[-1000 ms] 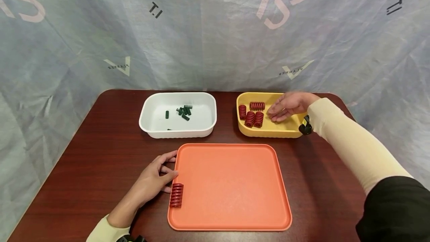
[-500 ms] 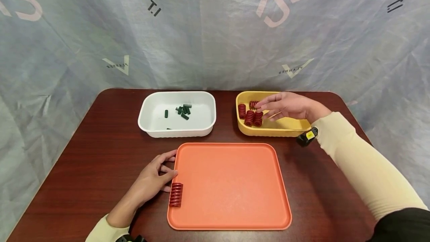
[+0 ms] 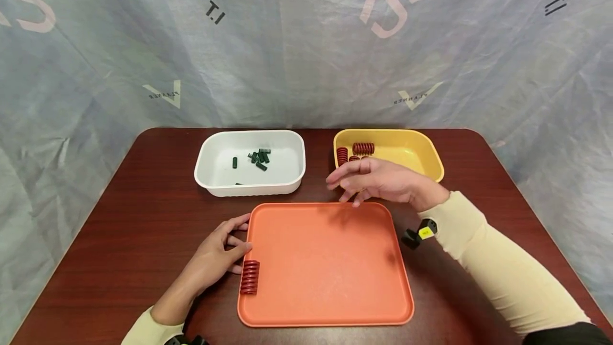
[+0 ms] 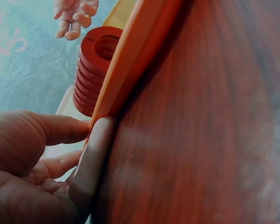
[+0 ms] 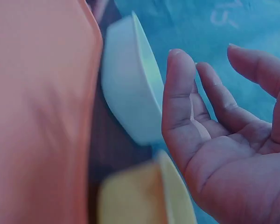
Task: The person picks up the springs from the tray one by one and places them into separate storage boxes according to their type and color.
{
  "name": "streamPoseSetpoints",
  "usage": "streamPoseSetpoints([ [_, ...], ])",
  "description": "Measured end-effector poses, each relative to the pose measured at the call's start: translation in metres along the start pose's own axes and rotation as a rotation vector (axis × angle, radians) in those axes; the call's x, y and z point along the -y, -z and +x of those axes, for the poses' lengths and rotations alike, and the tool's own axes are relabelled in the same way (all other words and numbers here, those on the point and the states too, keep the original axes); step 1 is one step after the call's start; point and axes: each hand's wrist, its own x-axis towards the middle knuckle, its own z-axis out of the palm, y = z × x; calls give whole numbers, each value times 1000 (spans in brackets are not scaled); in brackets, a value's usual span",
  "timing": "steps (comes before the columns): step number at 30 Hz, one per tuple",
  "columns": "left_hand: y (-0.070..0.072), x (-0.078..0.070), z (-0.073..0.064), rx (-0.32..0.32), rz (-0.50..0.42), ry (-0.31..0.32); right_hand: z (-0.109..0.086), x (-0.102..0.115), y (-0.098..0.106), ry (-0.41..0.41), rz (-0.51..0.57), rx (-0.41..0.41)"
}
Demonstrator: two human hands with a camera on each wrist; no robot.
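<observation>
My left hand (image 3: 214, 255) pinches the left rim of the orange tray (image 3: 330, 270); in the left wrist view the thumb and a finger (image 4: 95, 149) lie on either side of that rim. Just in front of the thumb, a red coil spring (image 3: 250, 277) lies along the tray's left edge. My right hand (image 3: 378, 182) hovers over the tray's far edge and the near side of the yellow bin (image 3: 421, 161). Its fingers are loosely bent and hold nothing, as the right wrist view also shows. Behind it are several red springs (image 3: 363, 148), some partly hidden by the hand.
A white bin (image 3: 217, 188) with several small dark green springs (image 3: 261, 157) stands at the back left. The wooden table (image 3: 139, 217) ends at a grey plastic curtain (image 3: 287, 68) behind the bins.
My right hand has lifted out of the yellow bin and moved toward me and to the left, over the tray's far edge, holding nothing. The left hand stays at the tray rim.
</observation>
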Motion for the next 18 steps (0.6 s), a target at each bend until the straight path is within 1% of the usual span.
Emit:
streamPoseSetpoints([
  [3, 0, 0, 0, 5, -8, -1, 7, -8, -17, 4, 19, 41],
  [7, 1, 0, 0, 10, -2, -4, 19, -20, -40, -19, 55, 80],
  [12, 2, 0, -2, 9, 7, -5, 36, -36, -67, -73, 96, 134],
  [18, 1, 0, -2, 17, -3, -7, 53, -56, -95, -148, 192, 217],
])
